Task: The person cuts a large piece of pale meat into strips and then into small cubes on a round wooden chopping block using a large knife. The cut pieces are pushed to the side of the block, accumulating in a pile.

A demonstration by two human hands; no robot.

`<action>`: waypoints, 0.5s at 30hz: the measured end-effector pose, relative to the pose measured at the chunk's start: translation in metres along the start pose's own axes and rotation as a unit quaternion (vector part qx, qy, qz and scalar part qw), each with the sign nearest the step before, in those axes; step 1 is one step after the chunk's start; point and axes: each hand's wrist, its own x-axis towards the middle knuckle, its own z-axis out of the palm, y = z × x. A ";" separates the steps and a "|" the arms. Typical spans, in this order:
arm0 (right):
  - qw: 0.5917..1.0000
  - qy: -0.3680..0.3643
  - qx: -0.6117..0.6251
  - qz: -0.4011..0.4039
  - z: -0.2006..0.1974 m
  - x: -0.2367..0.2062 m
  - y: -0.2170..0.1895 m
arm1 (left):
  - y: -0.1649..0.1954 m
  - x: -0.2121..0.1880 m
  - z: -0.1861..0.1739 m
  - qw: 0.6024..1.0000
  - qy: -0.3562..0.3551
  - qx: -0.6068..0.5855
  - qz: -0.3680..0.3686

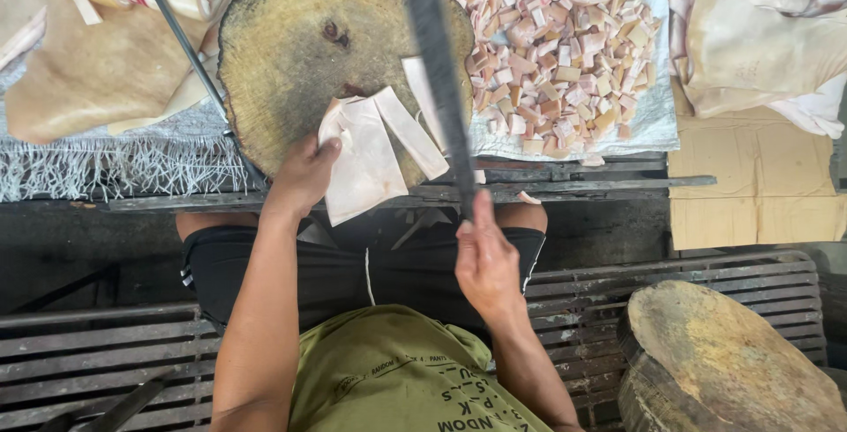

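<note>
A pale, flat slab of pork skin [366, 163], partly sliced into strips, lies on the round chopping block [291, 44]. Left hand [304, 172] fingers press its left edge. Right hand [485, 260] fingers grip a long dark knife [437, 70].

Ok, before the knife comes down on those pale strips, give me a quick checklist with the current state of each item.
1. Right hand grips the long knife by its handle: ok.
2. Left hand pins the pale sheet on the round wooden block: ok.
3. Left fingers clear of the blade line: ok, they lie to the left of it.
4. Sheet fully supported by the block: not ok, its near edge hangs over the rim.
5. Room for new pieces on the pile of cut cubes: ok.
6. Blade sharpness: cannot tell.
</note>
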 end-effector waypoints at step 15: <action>0.992 -0.111 -0.049 0.031 0.036 -0.008 0.023 | 0.022 0.003 -0.030 0.996 -0.053 -0.070 -0.029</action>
